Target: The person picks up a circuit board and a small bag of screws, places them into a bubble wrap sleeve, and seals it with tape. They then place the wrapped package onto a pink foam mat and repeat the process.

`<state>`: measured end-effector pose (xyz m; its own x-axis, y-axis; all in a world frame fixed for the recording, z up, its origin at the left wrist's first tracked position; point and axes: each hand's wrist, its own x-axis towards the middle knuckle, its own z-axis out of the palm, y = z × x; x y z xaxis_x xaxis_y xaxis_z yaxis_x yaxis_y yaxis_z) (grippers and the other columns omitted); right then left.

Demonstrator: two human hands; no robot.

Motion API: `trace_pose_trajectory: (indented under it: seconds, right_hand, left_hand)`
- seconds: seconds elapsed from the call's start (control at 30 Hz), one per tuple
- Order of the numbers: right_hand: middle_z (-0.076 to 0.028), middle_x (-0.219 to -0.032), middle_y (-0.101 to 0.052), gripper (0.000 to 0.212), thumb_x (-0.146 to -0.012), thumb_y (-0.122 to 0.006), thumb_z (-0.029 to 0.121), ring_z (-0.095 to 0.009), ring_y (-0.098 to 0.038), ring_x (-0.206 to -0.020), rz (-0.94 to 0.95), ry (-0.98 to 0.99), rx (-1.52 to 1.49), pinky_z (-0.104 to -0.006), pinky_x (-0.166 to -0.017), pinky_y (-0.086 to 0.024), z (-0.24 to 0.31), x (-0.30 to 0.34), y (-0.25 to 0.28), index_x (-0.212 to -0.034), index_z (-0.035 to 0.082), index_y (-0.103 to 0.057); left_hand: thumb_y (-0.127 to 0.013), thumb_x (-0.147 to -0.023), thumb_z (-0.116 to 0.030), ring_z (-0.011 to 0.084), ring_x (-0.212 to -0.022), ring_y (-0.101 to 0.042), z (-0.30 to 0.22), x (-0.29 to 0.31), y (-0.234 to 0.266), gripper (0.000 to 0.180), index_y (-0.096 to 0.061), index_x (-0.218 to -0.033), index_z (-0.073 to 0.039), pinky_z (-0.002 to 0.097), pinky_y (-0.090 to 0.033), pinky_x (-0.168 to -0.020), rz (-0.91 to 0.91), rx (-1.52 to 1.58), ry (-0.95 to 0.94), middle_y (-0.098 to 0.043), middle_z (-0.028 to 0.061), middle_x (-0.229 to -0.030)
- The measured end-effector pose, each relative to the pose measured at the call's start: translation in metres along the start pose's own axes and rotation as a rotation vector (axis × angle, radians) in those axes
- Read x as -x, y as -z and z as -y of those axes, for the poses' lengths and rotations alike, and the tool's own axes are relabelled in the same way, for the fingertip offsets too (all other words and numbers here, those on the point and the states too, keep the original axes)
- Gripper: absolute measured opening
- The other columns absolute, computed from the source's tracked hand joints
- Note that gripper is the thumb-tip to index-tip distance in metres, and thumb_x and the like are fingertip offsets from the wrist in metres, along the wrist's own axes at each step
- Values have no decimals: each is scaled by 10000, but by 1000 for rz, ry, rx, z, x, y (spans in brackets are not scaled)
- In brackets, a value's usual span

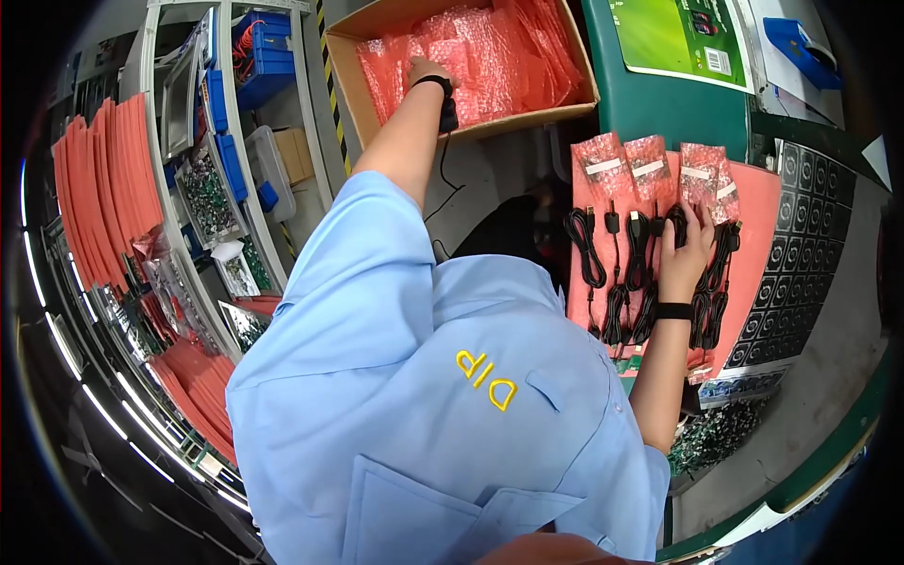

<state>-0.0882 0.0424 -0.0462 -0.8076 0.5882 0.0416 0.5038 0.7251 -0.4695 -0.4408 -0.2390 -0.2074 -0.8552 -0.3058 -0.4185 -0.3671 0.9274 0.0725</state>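
My left hand [428,72] reaches over the near edge of a cardboard box [527,121] and curls onto the red bubble-wrap bags [499,71] inside; its fingertips are partly hidden. Around that wrist is a black strap with a black cord hanging from it. My right hand [689,243] lies over a coiled black cable [677,224], fingers apart and touching it. Several more coiled black cables [586,250] lie in a row on a pink foam sheet [758,202]. Above the row lie several filled bubble-wrap bags [602,165] with white labels.
A green table [673,111] stands right of the box, with a green printed package [683,42] and a blue tape dispenser [800,52] on it. To the left, a metal rack [240,151] holds blue bins [264,61] and circuit boards. A black patterned tray [791,254] lies right of the foam.
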Motion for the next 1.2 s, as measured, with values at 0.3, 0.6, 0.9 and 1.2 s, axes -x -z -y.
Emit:
trace_pose_trajectory:
  seconds: [0.3,0.6,0.9,1.2]
  right_hand:
    - [-142,-1117,-585,227,-817,-598,36,-254,-554,-1062,47,-163,-393,-330,-936,-412,19,38,14,-1043,35,-624]
    - [-77,-1066,-624,353,-811,-643,63,-199,-596,-983,-257,-544,-1212,-301,-825,-477,25,107,49,-1155,34,-569]
    - [-67,-941,-654,320,-850,-653,205,-110,-609,-813,-347,-919,-1340,-247,-721,-482,-92,236,75,-1087,3,-578]
    - [-147,-940,-546,520,-695,-766,258,-247,-587,-867,-441,-1083,143,-326,-722,-495,-230,283,54,-1099,16,-546]
  left_hand:
    - [-494,-867,-213,381,-927,-603,15,22,72,288,-632,-1035,-24,435,-469,-804,-253,-26,-585,-627,241,-960]
    - [-545,-908,-152,154,-871,-595,-71,332,91,235,-594,-1030,42,265,-454,-778,1002,81,-1582,-646,114,-953]
    - [-552,-904,-112,169,-893,-603,-51,462,-16,190,-586,-1053,1,256,-461,-817,1688,-70,-1075,-634,53,-1028]
    - [-541,-882,-34,180,-1027,-576,-70,517,-69,246,-557,-1126,-9,315,-452,-907,1815,333,-592,-598,68,-1110]
